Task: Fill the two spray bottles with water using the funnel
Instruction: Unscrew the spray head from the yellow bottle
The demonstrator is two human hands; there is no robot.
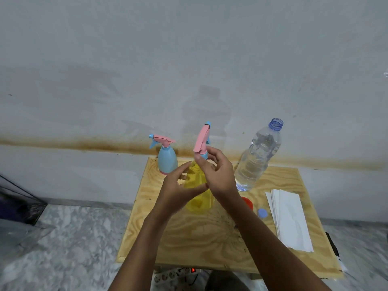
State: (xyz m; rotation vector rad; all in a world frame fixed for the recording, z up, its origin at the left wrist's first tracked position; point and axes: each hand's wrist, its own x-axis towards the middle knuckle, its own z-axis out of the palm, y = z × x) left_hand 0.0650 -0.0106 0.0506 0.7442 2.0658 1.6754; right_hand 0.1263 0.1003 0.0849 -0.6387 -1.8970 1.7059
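Item 1. Yellow spray bottle (194, 177): translucent, at the middle of the wooden surface (189, 238). Its pink spray head (202, 140) with a blue nozzle sits at the neck and tilts upward. Whether the base touches the surface cannot be told.

Item 2. Left hand (178, 186): fingers and thumb curled round the yellow body from the left.

Item 3. Right hand (218, 175): thumb and fingers close on the blue collar just beneath the pink head, with the other fingers spread loosely.

Item 4. Blue spray bottle (168, 161): upright at the back left corner of the surface, pink-and-blue head fitted, apart from both hands.

Item 5. Water bottle (255, 156): clear plastic, uncapped, standing at the back right and partly full.

Item 6. Red funnel (248, 203): on the surface just right of the right forearm (only part of its rim shows).

Item 7. Blue cap (262, 213): lying near the funnel.

Item 8. White paper sheets (291, 219): stacked along the right side.

Item 9. Power strip (176, 274): on the floor below the surface's front edge.
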